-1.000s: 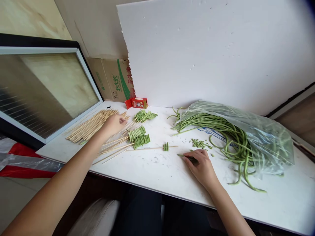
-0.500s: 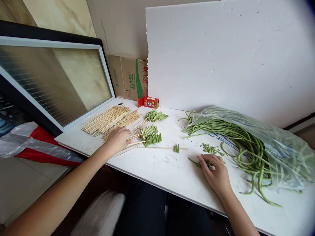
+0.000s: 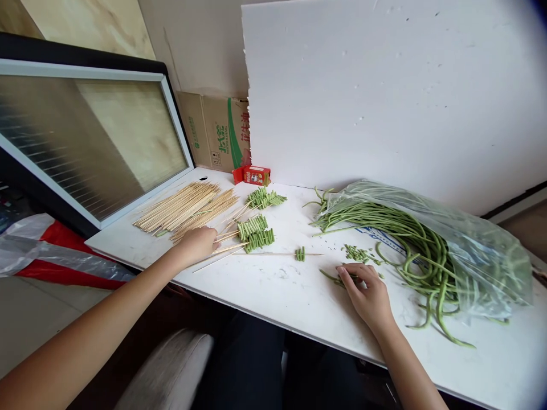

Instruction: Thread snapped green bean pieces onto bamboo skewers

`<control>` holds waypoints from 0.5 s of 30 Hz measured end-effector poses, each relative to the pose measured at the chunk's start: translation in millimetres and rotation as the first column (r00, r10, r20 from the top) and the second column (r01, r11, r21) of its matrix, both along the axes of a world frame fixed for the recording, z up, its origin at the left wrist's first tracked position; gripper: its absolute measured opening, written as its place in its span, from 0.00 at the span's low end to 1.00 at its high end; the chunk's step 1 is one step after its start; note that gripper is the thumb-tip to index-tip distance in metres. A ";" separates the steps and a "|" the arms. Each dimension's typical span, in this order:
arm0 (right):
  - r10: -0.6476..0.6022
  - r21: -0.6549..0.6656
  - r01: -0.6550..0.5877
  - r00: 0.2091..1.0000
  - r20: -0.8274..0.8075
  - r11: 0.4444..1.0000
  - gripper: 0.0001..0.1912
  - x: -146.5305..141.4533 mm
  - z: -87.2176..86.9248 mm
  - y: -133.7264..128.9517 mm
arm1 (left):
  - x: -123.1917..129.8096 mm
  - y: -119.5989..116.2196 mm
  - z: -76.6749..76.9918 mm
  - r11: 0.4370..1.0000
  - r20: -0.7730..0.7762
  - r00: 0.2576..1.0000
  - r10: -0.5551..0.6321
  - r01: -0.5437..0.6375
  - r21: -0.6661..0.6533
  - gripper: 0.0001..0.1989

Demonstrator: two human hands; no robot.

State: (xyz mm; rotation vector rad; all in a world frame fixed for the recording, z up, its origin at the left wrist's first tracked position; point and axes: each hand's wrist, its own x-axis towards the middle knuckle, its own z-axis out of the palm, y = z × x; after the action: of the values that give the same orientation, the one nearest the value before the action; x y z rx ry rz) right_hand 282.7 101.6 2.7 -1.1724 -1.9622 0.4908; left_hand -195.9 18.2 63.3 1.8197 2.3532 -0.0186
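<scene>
My left hand [image 3: 199, 245] is curled low over the handle ends of several bamboo skewers; its fingertips are hidden, so I cannot tell what it grips. Skewers threaded with cut green beans [image 3: 259, 240] lie just right of it. A single skewer [image 3: 314, 254] carrying a few bean pieces [image 3: 300, 254] lies flat between my hands. My right hand [image 3: 365, 287] rests on the table with thumb and fingers closed round a long green bean [image 3: 329, 276], whose end sticks out to the left. Small bean bits [image 3: 356, 253] are scattered just beyond it.
Bare skewers [image 3: 182, 205] lie piled at the left. An open plastic bag [image 3: 482, 245] of long green beans [image 3: 401, 228] fills the right side. A small red box [image 3: 255, 175] and a cardboard carton [image 3: 211, 131] stand behind. A framed glass panel [image 3: 106, 148] leans at the left.
The view has shifted slightly. My left hand has moved a little lower and its fingers have gone from sight among the skewers. My right hand stays on the bean.
</scene>
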 end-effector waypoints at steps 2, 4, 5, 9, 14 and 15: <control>0.003 -0.005 -0.003 1.000 -0.004 1.000 0.17 0.7 -0.1 -0.1 | -6.1 -2.8 -0.7 0.999 0.035 0.999 -0.031 0.032 -0.037 0.15; 0.003 -0.013 -0.003 1.000 -0.007 1.000 0.17 1.0 -0.2 -0.1 | -12.8 -4.9 0.4 0.996 0.084 0.994 -0.063 0.069 -0.063 0.17; 0.003 -0.016 -0.003 1.000 -0.009 1.000 0.17 1.1 -0.3 0.0 | -16.0 -5.6 1.7 0.993 0.112 0.990 -0.082 0.091 -0.070 0.17; 0.003 -0.020 -0.004 1.000 -0.020 1.000 0.16 0.8 -0.9 0.3 | -24.7 -8.1 9.4 0.983 0.197 0.966 -0.166 0.177 -0.042 0.18; 0.002 -0.015 -0.002 0.999 -0.042 1.000 0.16 0.1 -0.9 -0.4 | -25.8 -10.3 14.5 0.977 0.209 0.954 -0.214 0.213 0.029 0.19; 0.002 -0.014 -0.002 0.999 -0.042 1.000 0.16 0.1 -0.9 -0.5 | -24.8 -10.5 14.8 0.976 0.209 0.953 -0.219 0.214 0.046 0.19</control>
State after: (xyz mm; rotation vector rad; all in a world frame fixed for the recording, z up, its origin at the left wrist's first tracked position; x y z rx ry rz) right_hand 282.8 101.1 1.8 -1.1593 -1.9268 0.5269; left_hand -220.7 7.7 78.1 1.9733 2.0100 0.1685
